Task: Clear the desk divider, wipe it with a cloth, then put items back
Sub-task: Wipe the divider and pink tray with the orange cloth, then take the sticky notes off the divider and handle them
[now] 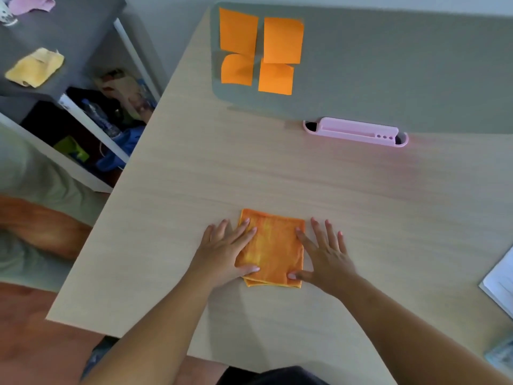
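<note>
Head view: papers (499, 282) cut off at right frame edge; shelf clutter at left too dark to identify. Folded orange cloth (273, 247) flat on counter (172, 190), near edge, long axis pointing away toward grey divider (388, 65). Left hand (226, 250) and right hand (326, 255) press flat on its sides, fingers spread, gripping nothing. Four orange sticky notes (261, 51) on divider; pink organizer (356, 131) at its base.

No text, label, brand, number or sign can be read anywhere; the four orange sticky notes (261, 51) on the grey divider (388, 65) are blank, and the white papers (499, 282) at the worktop's right edge are too blurred to read
</note>
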`<state>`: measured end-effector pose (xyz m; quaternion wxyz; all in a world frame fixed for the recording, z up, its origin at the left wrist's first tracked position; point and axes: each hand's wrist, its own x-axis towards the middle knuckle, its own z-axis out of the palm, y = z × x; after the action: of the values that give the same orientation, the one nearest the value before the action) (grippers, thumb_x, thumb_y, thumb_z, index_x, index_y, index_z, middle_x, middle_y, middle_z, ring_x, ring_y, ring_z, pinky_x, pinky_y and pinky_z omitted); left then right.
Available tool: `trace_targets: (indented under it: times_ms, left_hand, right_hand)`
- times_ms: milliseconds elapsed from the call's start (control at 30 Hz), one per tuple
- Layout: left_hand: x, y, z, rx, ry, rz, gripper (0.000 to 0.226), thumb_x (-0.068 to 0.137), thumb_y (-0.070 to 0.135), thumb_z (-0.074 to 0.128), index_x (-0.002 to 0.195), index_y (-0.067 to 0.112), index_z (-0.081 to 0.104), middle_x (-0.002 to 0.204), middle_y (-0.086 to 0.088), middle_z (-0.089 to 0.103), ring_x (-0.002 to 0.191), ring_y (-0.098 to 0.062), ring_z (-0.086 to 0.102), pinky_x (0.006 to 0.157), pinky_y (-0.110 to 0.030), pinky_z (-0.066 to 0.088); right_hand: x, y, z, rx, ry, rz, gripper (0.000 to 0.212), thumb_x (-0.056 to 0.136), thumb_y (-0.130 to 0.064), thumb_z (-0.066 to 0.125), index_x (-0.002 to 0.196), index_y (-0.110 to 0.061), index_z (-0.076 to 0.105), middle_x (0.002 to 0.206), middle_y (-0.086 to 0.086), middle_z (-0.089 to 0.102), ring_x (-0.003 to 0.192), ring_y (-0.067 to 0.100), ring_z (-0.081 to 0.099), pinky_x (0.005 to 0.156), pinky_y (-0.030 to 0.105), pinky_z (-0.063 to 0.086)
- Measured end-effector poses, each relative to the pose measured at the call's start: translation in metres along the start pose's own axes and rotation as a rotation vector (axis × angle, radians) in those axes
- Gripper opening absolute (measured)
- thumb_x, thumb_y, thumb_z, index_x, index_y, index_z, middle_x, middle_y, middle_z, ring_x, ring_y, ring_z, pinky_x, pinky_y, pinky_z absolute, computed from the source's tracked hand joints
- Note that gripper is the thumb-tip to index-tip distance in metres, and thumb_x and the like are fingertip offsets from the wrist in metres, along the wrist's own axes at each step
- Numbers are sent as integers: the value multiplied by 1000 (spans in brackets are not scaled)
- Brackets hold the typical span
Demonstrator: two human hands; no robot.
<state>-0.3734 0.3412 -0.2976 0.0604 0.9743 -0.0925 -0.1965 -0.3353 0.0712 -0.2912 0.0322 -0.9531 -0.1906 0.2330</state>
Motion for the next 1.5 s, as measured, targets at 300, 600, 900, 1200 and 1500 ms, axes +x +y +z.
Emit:
trace_targets:
  times_ms: [300, 600, 900, 1200, 1500]
  left_hand:
    - [-83, -97, 13, -26, -12, -275, 91, 70, 93, 7, 145, 50, -21, 152, 27, -28, 149, -28, -6, 117, -52, 1]
    - [-132, -128, 16, -50, 88, -417, 82, 76, 83, 34, 147, 44, 25, 158, 18, 19, 136, -27, 27, 109, -46, 24]
    - [-50, -114, -34, -32, 377, -256, 59, 76, 60, 54, 121, 22, 58, 122, 5, 55, 110, -25, 49, 93, -40, 41]
    - [72, -98, -91, -137, 349, -131, 72, 80, 58, 54, 142, 28, 33, 141, 13, 40, 128, -24, 34, 104, -39, 31]
    - [176, -108, -157, -410, 479, -236, 80, 82, 58, 57, 148, 28, 22, 149, 9, 33, 133, -17, 21, 108, -40, 25]
  right_hand:
    - [53, -113, -1, -81, -47, -297, 114, 71, -84, 46, 151, -30, -14, 159, 6, -23, 145, 34, -22, 119, 54, -5]
    - [73, -171, 10, -73, -71, -424, 114, 67, -88, 45, 150, -37, -14, 157, 8, -27, 144, 31, -25, 118, 55, -9]
    - [94, -143, -42, 633, -28, -116, 83, 77, -70, 59, 147, -42, 24, 148, -12, 33, 137, 13, 25, 114, 38, 27]
    - [166, -60, -121, 1399, 100, 323, 73, 79, -53, 72, 140, -28, 40, 128, -2, 53, 109, 18, 55, 100, 44, 47]
    - [240, -36, -211, 1952, 207, 353, 69, 80, -43, 74, 137, -19, 43, 128, -1, 53, 111, 23, 54, 86, 35, 49]
